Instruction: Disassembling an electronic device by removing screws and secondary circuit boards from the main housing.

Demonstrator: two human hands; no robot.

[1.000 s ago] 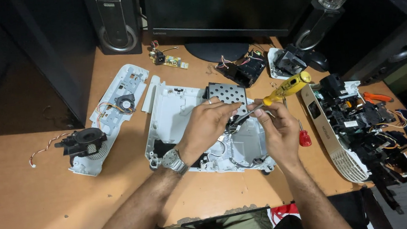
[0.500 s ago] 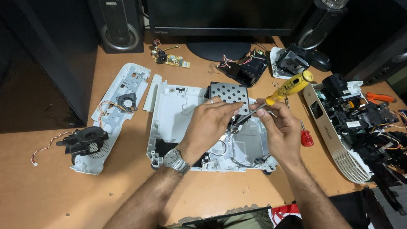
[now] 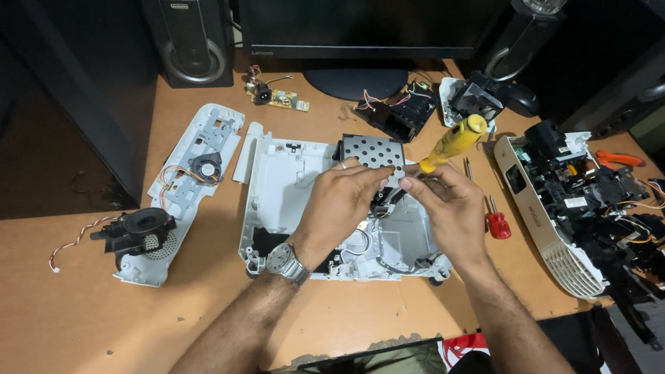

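Note:
A white plastic device shell (image 3: 283, 183) lies open on the wooden desk (image 3: 54, 336), with a perforated metal plate (image 3: 374, 152) at its far side. My left hand (image 3: 342, 206), with a wristwatch, rests over the shell's middle and pinches a small dark part just below the plate. My right hand (image 3: 448, 208) holds a yellow-handled screwdriver (image 3: 452, 141), its handle pointing up and right, its tip down between my two hands. The spot where the tip meets the shell is hidden by my fingers.
A white cover panel (image 3: 185, 177) with a small fan and a black blower (image 3: 141, 228) lie at left. A red screwdriver (image 3: 497, 224) and a stripped device body (image 3: 587, 211) lie at right. A monitor stand (image 3: 355, 79), speaker (image 3: 192, 38) and small circuit board (image 3: 279, 96) stand behind.
My hands have drawn closer together over the shell, and the screwdriver's handle has tilted slightly. The view has shifted a little; the parts on the desk have not moved.

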